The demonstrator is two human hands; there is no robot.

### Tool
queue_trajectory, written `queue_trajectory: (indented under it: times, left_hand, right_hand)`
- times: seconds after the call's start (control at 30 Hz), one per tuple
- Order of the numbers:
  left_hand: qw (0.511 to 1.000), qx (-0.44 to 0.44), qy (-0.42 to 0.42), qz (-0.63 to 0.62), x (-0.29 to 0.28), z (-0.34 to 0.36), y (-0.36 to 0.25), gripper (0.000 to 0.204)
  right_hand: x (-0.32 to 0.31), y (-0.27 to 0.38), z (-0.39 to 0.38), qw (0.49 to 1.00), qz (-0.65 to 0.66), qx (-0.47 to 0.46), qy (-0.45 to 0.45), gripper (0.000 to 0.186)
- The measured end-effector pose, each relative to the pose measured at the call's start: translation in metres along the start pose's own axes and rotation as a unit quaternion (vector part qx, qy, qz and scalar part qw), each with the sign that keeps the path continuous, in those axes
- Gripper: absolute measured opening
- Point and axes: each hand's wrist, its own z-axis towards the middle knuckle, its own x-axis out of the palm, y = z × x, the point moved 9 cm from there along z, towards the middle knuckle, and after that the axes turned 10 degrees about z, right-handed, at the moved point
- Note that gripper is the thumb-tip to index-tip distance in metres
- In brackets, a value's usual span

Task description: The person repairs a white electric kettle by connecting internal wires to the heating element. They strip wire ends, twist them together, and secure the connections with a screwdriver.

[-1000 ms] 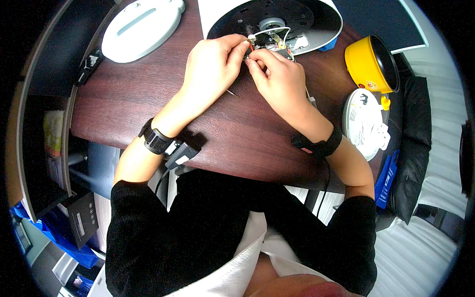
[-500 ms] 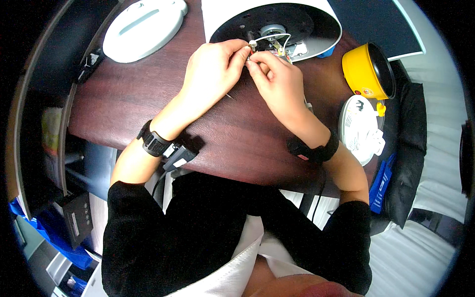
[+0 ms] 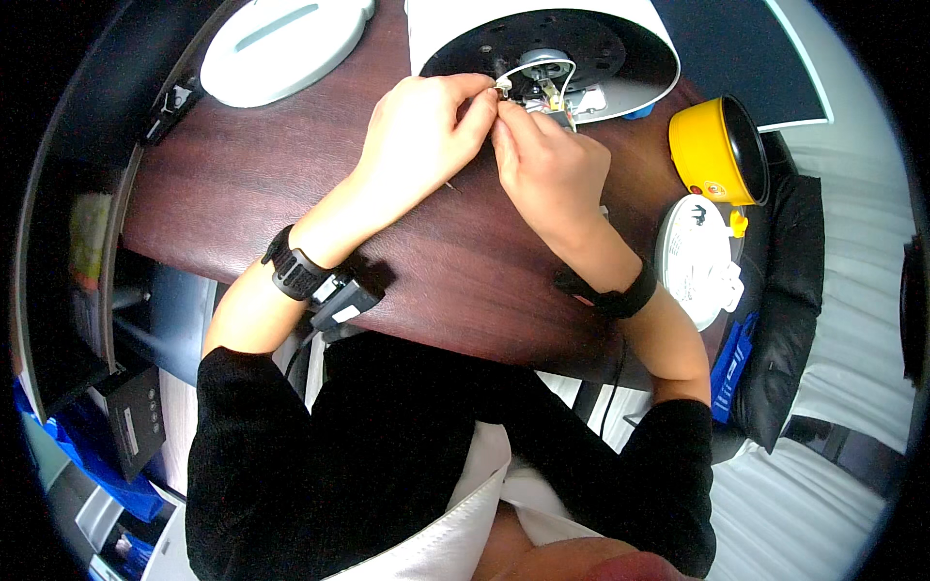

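The white housing [image 3: 431, 29] lies at the top centre of the frame, its round dark underside [image 3: 465, 58] turned toward the person and its insides exposed. Wiring [image 3: 536, 64], including a white loop, spills out at the lower edge of that opening, and both hands meet there. The left hand [image 3: 423, 126] has thumb and forefinger pinched together on the wiring, though the exact piece is too small to make out. The right hand [image 3: 554, 165] has its fingers bent, tips brought up just beside the left ones; whether they grip anything cannot be told.

As far as can be judged, the opening-up is done, while the work on the wires looks unfinished: the wires lie loose outside the opening and no cover closes it. A round white plate [image 3: 690, 261] lies apart at the right of the frame, below a yellow pot [image 3: 699, 150]. A pale oval piece [image 3: 325, 48] lies at the upper left, on the dark wooden table [image 3: 281, 194].
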Motion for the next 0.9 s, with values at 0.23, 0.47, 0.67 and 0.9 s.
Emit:
queue_trajectory:
  times: [0.23,0.47,0.67,0.9]
  left_hand:
    - [1.000,-0.004,-0.002,0.020,-0.001,-0.001,-0.001,0.024]
    - [1.000,-0.022,0.000,-0.011,0.003,0.000,0.001,0.022]
    - [0.997,-0.059,0.033,-0.044,0.008,0.000,0.008,0.022]
    - [0.984,-0.104,0.055,-0.130,0.013,-0.003,0.008,0.023]
  right_hand:
    - [0.009,-0.021,-0.017,0.966,0.179,0.175,0.059,0.012]
    - [0.062,-0.018,-0.070,0.561,0.654,0.505,0.034,0.021]
    - [0.079,-0.025,-0.065,0.462,0.719,0.509,-0.103,0.022]
    - [0.088,-0.019,-0.057,0.398,0.779,0.468,-0.129,0.024]
